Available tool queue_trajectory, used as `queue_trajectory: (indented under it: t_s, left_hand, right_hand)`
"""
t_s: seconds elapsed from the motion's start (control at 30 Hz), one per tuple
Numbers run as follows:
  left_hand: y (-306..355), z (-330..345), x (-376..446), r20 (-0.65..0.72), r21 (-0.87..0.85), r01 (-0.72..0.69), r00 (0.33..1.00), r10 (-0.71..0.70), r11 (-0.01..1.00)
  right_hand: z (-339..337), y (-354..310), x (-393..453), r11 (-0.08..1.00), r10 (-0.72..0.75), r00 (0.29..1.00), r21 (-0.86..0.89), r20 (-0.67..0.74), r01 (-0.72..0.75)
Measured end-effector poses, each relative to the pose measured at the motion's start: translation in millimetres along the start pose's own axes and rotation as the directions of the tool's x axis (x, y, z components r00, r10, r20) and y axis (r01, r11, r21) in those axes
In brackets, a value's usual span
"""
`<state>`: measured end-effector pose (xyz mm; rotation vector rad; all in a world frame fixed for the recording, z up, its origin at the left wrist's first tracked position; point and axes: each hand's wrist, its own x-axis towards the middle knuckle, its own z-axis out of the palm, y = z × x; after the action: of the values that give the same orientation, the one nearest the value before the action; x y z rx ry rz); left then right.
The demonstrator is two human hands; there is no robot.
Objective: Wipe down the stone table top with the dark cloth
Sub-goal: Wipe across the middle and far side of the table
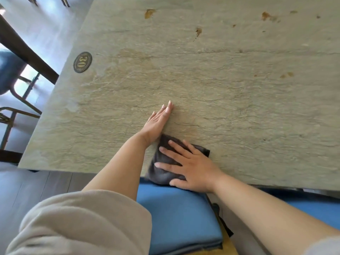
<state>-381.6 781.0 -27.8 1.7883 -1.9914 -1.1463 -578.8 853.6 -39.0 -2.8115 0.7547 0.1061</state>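
Note:
The grey-green stone table top [230,92] fills most of the head view. A dark grey cloth [162,168] lies bunched at its near edge and hangs slightly over it. My right hand [189,166] presses flat on the cloth with its fingers spread. Just left of the cloth, my left hand [158,124] rests on its edge on the bare stone, fingers straight and together, holding nothing. Brown stains [150,13] mark the far part of the top, with more stains at the far right [266,15] and one at mid right [287,74].
A dark oval number plate reading 30 [82,62] is fixed near the table's left edge. A blue cushioned chair seat [180,214] stands under the near edge. Another blue chair with a metal frame [11,76] is on the floor to the left.

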Motion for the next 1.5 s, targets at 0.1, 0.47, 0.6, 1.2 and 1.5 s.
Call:
queue_trajectory:
  t_s: [0.1,0.47,0.6,1.2,1.5]
  left_hand:
    - [10.5,4.9,-3.6,-0.030,0.075,0.037,0.999,-0.035,0.996]
    - [66.1,47.2,9.9,-0.092,0.333,0.280,0.960,-0.265,0.900]
    - [113.1,78.9,16.1,-0.012,0.312,0.208,0.976,-0.216,0.927]
    - [191.5,184.3,42.5,-0.428,0.329,0.443,0.857,-0.287,0.834]
    - [190.9,186.8,43.4,-0.484,0.314,0.455,0.832,-0.272,0.833]
  right_hand:
    - [-5.8,43.4,-38.4,0.995,-0.045,0.999,-0.086,0.017,0.046]
    - [0.7,30.3,-72.7,0.975,0.208,0.978,-0.082,0.025,-0.205]
    - [-16.3,93.8,-129.3,0.986,0.005,0.993,-0.165,0.119,0.015]
    - [-31.9,246.9,-188.1,0.863,0.497,0.865,-0.065,-0.066,-0.501]
    - [-39.6,240.0,-107.1,0.902,0.431,0.902,-0.016,-0.031,-0.432]
